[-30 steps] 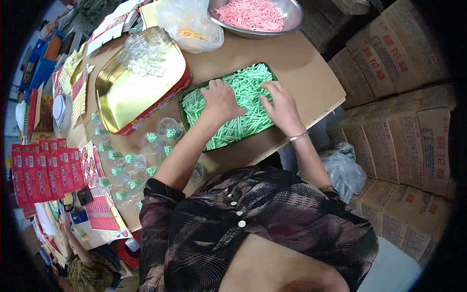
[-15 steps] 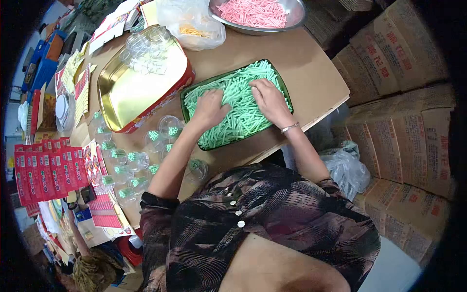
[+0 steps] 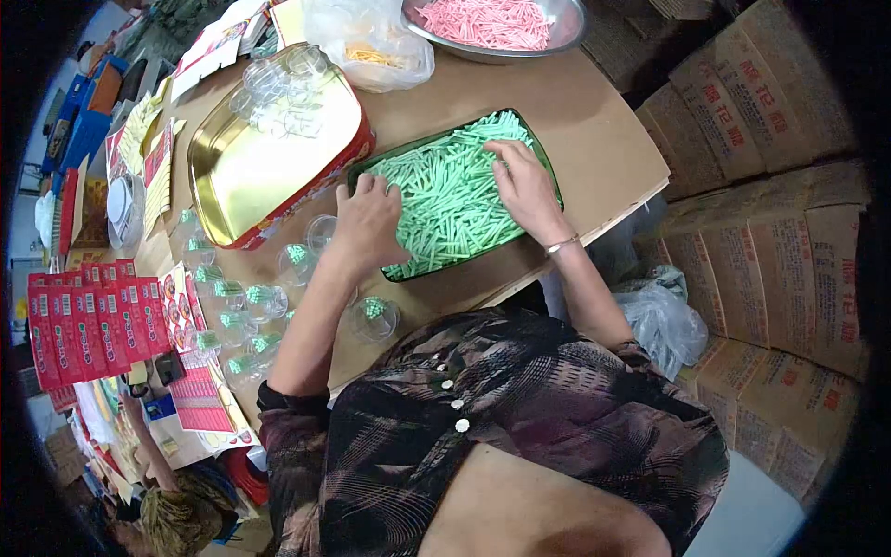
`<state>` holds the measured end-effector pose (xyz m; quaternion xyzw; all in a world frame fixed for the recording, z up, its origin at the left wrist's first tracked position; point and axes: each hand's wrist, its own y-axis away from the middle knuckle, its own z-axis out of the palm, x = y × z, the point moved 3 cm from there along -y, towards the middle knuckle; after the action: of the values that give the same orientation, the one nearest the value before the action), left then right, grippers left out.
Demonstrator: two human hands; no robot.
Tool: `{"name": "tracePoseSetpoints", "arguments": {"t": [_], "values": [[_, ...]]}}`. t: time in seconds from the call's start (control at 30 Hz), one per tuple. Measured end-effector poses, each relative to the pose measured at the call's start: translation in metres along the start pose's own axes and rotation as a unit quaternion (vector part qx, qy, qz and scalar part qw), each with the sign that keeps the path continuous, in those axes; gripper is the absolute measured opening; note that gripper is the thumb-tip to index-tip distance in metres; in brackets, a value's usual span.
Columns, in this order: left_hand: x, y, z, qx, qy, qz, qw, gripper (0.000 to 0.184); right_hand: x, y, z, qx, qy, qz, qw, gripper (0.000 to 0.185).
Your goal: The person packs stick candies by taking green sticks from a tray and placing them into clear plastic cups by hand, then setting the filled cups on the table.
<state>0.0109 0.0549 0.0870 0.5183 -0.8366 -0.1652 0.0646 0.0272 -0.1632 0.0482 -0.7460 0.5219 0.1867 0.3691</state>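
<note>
A dark green rectangular tray (image 3: 444, 271) holds a heap of short pale-green sticks (image 3: 455, 200). My left hand (image 3: 369, 227) is over the tray's left edge, fingers apart and bent a little; I see nothing held in it. Above the right part of the heap, my right hand (image 3: 526, 190) has its fingers stretched out and its thumb apart, close to the sticks. Left of the tray stand several clear plastic cups (image 3: 374, 320) with small bunches of green sticks in them, some partly hidden by my left forearm.
A gold-lined tin (image 3: 218, 176) holding clear cups stands behind the left cups. Farther back are a plastic bag (image 3: 408, 70) with yellow sticks and a metal bowl (image 3: 571, 28) of pink sticks. Stacked cartons (image 3: 761, 251) fill the right side. Another person (image 3: 181, 511) is at lower left.
My left hand has moved left from above the sticks to the tray's left edge, its fingers spreading. My right hand has shifted slightly right and down.
</note>
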Motion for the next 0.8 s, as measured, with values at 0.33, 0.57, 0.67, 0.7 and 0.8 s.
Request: {"name": "tracePoseSetpoints", "arguments": {"t": [0.33, 0.57, 0.67, 0.7, 0.8], "values": [[0.030, -0.030, 0.033, 0.028, 0.084, 0.013, 0.996, 0.064, -0.023, 0.008, 0.013, -0.051, -0.005, -0.019, 0.998, 0.026], [0.013, -0.031, 0.040, 0.084, 0.224, -0.009, 0.971, 0.051, -0.020, 0.014, 0.011, -0.047, -0.004, -0.035, 0.998, 0.026], [0.006, -0.028, 0.036, 0.124, 0.411, -0.053, 0.902, 0.043, -0.022, 0.013, 0.009, -0.037, -0.036, -0.014, 0.999, 0.025], [0.007, -0.029, 0.038, 0.124, 0.411, -0.053, 0.902, 0.043, -0.022, 0.013, 0.009, -0.037, -0.036, -0.014, 0.999, 0.025], [0.008, -0.034, 0.045, 0.250, 0.455, -0.038, 0.854, 0.035, -0.024, 0.005, 0.010, 0.000, -0.080, -0.002, 0.997, 0.026]]}}
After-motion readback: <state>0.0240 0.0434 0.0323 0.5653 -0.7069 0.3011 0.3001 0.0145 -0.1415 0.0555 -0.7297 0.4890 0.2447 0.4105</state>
